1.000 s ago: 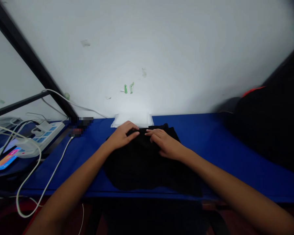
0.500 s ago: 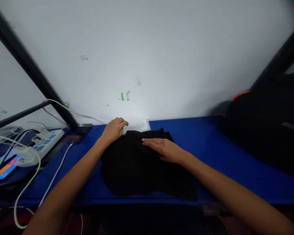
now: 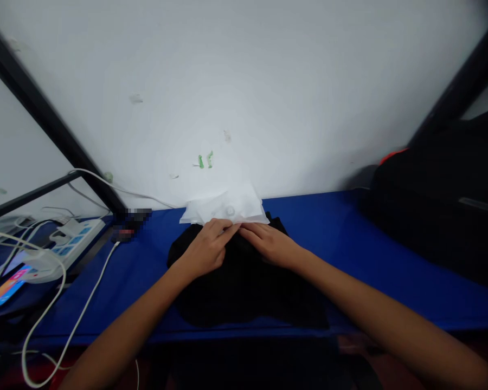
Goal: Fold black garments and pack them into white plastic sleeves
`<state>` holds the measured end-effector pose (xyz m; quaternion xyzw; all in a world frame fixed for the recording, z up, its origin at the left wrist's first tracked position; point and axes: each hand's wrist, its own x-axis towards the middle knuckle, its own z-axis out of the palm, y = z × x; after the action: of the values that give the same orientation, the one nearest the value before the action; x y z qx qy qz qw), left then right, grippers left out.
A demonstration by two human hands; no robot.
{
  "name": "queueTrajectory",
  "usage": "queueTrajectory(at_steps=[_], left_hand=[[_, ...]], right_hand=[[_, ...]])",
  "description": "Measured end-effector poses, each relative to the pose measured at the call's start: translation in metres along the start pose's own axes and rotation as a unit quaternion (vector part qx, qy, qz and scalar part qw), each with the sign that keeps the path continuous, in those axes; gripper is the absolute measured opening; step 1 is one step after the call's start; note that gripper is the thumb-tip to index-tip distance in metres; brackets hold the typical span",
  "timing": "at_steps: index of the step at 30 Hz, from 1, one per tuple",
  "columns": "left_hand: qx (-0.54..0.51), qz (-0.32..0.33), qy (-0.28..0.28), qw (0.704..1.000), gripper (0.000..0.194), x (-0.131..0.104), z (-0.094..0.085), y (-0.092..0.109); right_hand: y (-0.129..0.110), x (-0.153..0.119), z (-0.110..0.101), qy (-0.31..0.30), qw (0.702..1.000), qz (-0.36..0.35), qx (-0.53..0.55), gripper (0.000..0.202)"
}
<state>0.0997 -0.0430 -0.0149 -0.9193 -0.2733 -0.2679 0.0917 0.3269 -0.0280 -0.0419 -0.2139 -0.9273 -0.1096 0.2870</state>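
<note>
Black cloth (image 3: 244, 292) lies bunched on the blue tabletop (image 3: 317, 222). At its far edge a translucent white plastic bag (image 3: 231, 207) rests against the wall, its near edge over the cloth. My left hand (image 3: 207, 246) is closed, fingertips pinching the bag's near edge. Beside it my right hand (image 3: 268, 244) touches the same edge with its fingertips, the fingers close together and the palm over the cloth; whether it grips the bag is hard to tell.
At the left stand a white power strip (image 3: 79, 238) with plugs and cables, and a lit phone (image 3: 10, 284). A white cable (image 3: 93, 292) crosses the left side of the table. A large black bag (image 3: 439, 206) fills the right side.
My left hand has moved right and nearer, drawing the white plastic bag's edge over the cloth. More of the bag shows, spread wider. My right hand has shifted slightly and now meets the left.
</note>
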Motion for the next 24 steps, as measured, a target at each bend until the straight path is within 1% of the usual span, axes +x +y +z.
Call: queueTrajectory(at_steps=[2, 5, 9, 12, 14, 15, 16, 18, 20, 21, 22, 24], left_hand=[[0.039, -0.018, -0.020, 0.999, 0.072, 0.001, 0.003, 0.003], [0.065, -0.070, -0.048, 0.994, 0.073, 0.002, 0.009, 0.002], [0.023, -0.115, -0.090, 0.989, 0.083, 0.003, 0.018, 0.003], [-0.031, -0.111, -0.091, 0.989, 0.087, 0.004, 0.021, 0.011], [-0.054, -0.099, -0.077, 0.991, 0.087, 0.005, 0.022, 0.018], [-0.061, -0.093, -0.070, 0.991, 0.088, 0.005, 0.022, 0.020], [-0.067, -0.089, -0.066, 0.992, 0.089, 0.005, 0.022, 0.022], [-0.078, -0.086, -0.071, 0.991, 0.093, 0.004, 0.022, 0.024], [-0.085, -0.088, -0.090, 0.988, 0.098, 0.003, 0.022, 0.024], [-0.086, -0.087, -0.103, 0.987, 0.100, 0.002, 0.021, 0.025], [-0.086, -0.081, -0.115, 0.986, 0.101, 0.002, 0.021, 0.026], [-0.084, -0.054, -0.136, 0.986, 0.103, 0.001, 0.020, 0.031]], right_hand=[[-0.002, 0.003, 0.004, -0.014, 0.999, 0.033, -0.009, 0.051], [-0.012, 0.009, 0.004, -0.049, 0.992, 0.112, -0.043, 0.046], [-0.024, 0.016, 0.003, -0.109, 0.966, 0.206, -0.109, 0.038], [-0.024, 0.020, 0.007, -0.117, 0.956, 0.235, -0.135, 0.036], [-0.022, 0.021, 0.012, -0.117, 0.956, 0.231, -0.135, 0.037], [-0.021, 0.020, 0.014, -0.119, 0.960, 0.216, -0.130, 0.037], [-0.020, 0.020, 0.016, -0.118, 0.967, 0.190, -0.123, 0.037], [-0.017, 0.018, 0.020, -0.111, 0.983, 0.107, -0.098, 0.037], [-0.015, 0.015, 0.024, -0.104, 0.992, 0.027, -0.065, 0.041], [-0.014, 0.014, 0.026, -0.105, 0.993, 0.009, -0.051, 0.044], [-0.014, 0.013, 0.029, -0.108, 0.993, 0.014, -0.038, 0.046], [-0.013, 0.013, 0.034, -0.110, 0.992, 0.058, -0.018, 0.045]])
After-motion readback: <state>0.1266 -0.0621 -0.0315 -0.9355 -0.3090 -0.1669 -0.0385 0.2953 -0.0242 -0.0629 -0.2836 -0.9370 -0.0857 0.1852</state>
